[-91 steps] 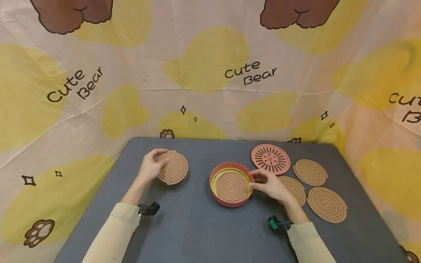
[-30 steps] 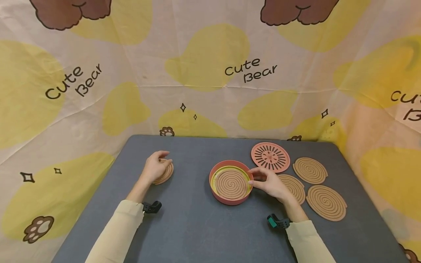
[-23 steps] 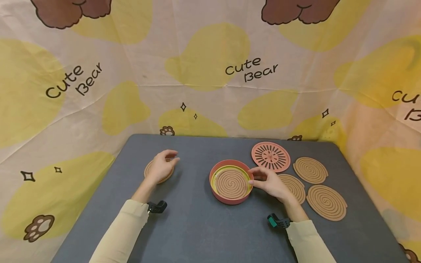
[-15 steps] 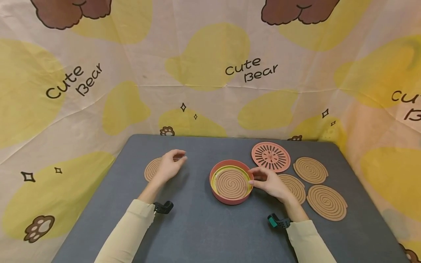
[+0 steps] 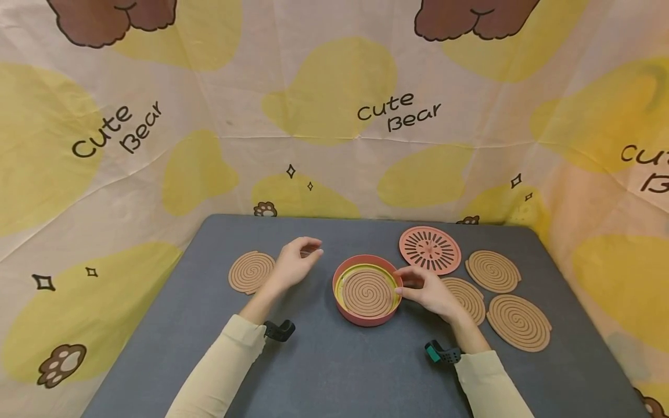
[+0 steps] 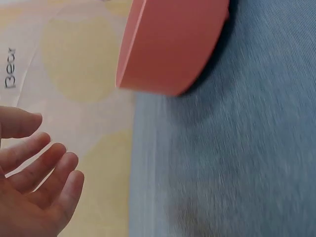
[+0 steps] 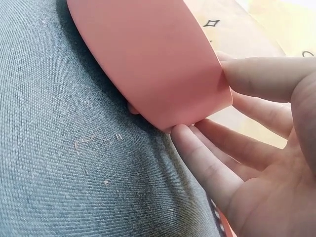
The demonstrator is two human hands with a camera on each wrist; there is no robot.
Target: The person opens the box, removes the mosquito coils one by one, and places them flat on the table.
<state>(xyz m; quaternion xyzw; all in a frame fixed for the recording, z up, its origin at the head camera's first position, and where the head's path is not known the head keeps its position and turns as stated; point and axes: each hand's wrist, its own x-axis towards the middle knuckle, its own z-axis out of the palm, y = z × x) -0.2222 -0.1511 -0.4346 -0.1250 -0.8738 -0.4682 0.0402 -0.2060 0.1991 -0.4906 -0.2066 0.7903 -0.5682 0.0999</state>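
A round pink mosquito coil holder point(image 5: 368, 320) with a yellow inner ring stands mid-table, a tan mosquito coil point(image 5: 367, 294) lying inside it. My right hand point(image 5: 428, 293) holds the holder's right side, thumb and fingertips on its wall; the right wrist view shows these fingers point(image 7: 207, 165) against the pink wall point(image 7: 153, 64). To the holder's left, my left hand point(image 5: 295, 264) hovers with nothing in it, fingers loosely bent. Another mosquito coil point(image 5: 251, 271) lies flat on the table behind that hand. In the left wrist view, the left hand point(image 6: 39, 182) is apart from the holder point(image 6: 173, 44).
A pink slotted lid point(image 5: 430, 250) lies behind the right hand. Three more coils rest at the right: a back one point(image 5: 493, 271), a front one point(image 5: 519, 323), and one partly hidden point(image 5: 467, 299) by the right hand. Patterned cloth point(image 5: 334, 116) hangs behind the grey table point(image 5: 334, 371).
My left hand has set its coil down flat on the left of the table, let go, and moved right towards the holder. My right hand has stayed at the holder.
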